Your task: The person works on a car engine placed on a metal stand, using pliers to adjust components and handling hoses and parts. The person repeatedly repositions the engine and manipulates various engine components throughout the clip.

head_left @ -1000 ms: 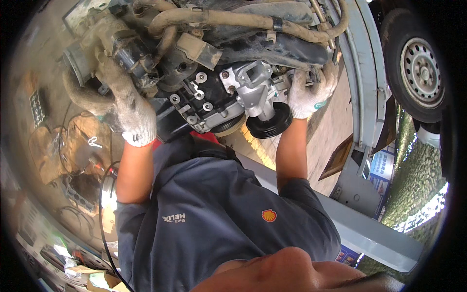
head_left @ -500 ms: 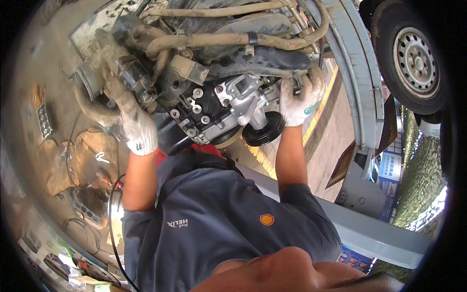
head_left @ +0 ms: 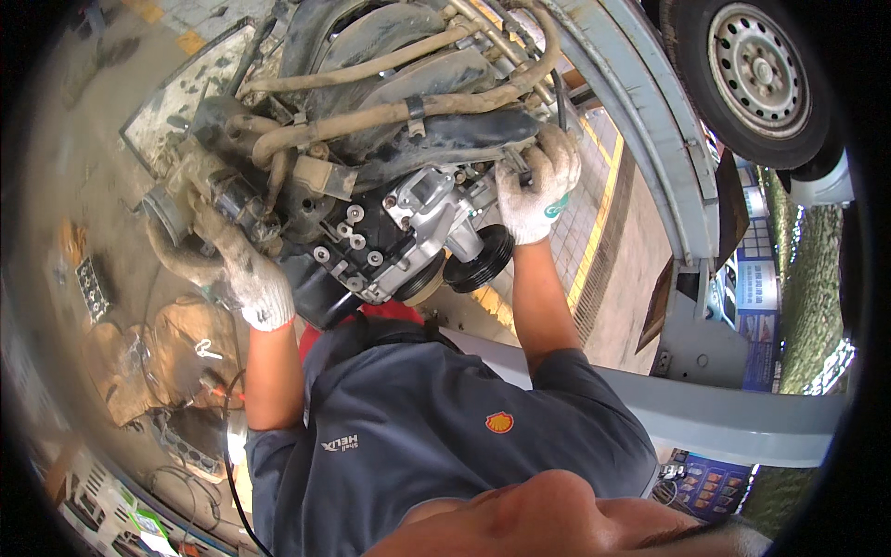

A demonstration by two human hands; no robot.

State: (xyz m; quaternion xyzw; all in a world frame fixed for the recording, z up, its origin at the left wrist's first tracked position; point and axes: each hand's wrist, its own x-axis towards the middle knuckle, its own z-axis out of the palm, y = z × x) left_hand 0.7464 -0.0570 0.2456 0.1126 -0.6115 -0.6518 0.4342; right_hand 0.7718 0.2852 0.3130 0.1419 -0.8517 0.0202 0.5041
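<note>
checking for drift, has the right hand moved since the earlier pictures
Yes. Against the curved grey frame, the right hand has moved left, away from it: the gap now shows more floor, though the view turned too.

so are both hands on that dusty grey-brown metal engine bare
No, soiled white knitted gloves cover the left hand and the right hand.

White lettering [head_left: 340, 444], red-yellow emblem [head_left: 499, 422] — both on dark shirt [head_left: 418, 390], printed characters [head_left: 763, 286] on blue panel [head_left: 761, 357]
</note>
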